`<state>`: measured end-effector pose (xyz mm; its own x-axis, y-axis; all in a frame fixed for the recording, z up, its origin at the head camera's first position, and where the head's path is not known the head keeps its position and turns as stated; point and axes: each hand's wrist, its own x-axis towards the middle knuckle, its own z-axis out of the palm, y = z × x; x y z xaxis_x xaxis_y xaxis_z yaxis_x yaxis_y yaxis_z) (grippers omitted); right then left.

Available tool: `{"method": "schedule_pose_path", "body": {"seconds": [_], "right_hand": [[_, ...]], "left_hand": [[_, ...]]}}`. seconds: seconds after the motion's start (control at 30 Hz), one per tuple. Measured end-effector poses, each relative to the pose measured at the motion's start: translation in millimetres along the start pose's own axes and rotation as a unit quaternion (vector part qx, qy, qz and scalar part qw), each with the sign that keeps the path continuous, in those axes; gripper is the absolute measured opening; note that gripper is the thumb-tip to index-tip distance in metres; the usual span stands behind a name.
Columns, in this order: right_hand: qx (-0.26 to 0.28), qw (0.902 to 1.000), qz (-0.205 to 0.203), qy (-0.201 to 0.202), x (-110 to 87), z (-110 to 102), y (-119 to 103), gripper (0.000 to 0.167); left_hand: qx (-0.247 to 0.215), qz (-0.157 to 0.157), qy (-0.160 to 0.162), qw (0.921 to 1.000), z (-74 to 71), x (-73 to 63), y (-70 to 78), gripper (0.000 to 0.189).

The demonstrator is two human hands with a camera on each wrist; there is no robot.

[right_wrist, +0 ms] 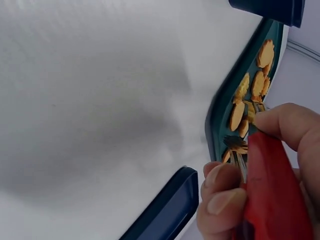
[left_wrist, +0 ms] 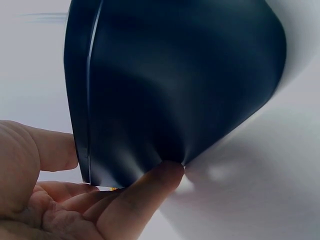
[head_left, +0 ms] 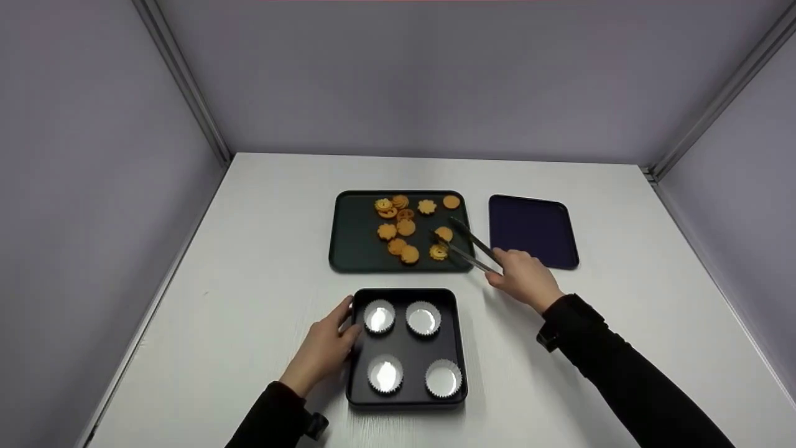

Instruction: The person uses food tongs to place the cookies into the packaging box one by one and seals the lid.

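Note:
My left hand (head_left: 326,348) grips the left side of a black baking pan (head_left: 411,348), with the thumb at the rim and fingers along the outer wall. Several white fluted baking cups (head_left: 423,319) stand inside the pan. With my right hand (head_left: 528,280) I hold a pair of tongs (head_left: 477,242); their red handle (right_wrist: 272,185) shows in the right wrist view. The tong arms are spread over the right part of a dark green tray (head_left: 354,249), their tips on either side of a round cookie (head_left: 443,234). A ring-shaped cookie (head_left: 438,252) lies just in front of it.
More cookies (head_left: 387,231), round, flower-shaped and pretzel-like, cluster around the middle of the green tray, some overlapping. A dark blue tray (head_left: 532,227) lies to its right, partly behind my right hand. The white table (head_left: 261,249) is bordered by grey panels (head_left: 404,81).

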<state>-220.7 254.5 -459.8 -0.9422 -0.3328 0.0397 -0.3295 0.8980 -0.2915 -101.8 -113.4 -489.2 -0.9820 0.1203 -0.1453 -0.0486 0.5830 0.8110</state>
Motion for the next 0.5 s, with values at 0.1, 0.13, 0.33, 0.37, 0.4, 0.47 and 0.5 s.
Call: {"method": "schedule_pose_path", "body": {"seconds": [0.1,0.13,0.33,0.37,0.4,0.47,0.5], "right_hand": [[-0.009,0.9999,0.004,-0.014,1.9,-6.9,-1.6,0.024],[-0.013,0.9997,0.004,-0.018,2.3,-9.6,-2.2,0.025],[-0.037,0.9984,0.007,-0.043,2.6,-24.0,-5.7,0.038],[-0.041,0.9981,0.009,-0.046,2.7,-25.9,-6.3,0.040],[-0.046,0.9977,0.010,-0.049,2.8,-27.5,-6.8,0.041],[-0.056,0.9972,0.010,-0.048,3.3,-30.0,-7.8,0.041],[-0.062,0.9970,0.008,-0.044,3.7,-30.8,-8.0,0.041]], "left_hand": [[0.000,0.000,-0.001,1.0000,0.1,0.1,0.6,0.061],[0.000,0.001,0.000,1.0000,0.2,0.2,0.5,0.061],[0.002,0.017,0.008,0.9998,1.3,0.5,-1.6,0.060],[0.002,0.018,0.008,0.9998,1.2,0.5,-1.7,0.060],[0.002,0.018,0.008,0.9998,1.2,0.6,-1.8,0.060],[0.001,0.015,0.008,0.9999,0.9,0.9,-1.6,0.060],[0.000,0.012,0.008,0.9999,0.9,1.0,-1.6,0.060]]}}
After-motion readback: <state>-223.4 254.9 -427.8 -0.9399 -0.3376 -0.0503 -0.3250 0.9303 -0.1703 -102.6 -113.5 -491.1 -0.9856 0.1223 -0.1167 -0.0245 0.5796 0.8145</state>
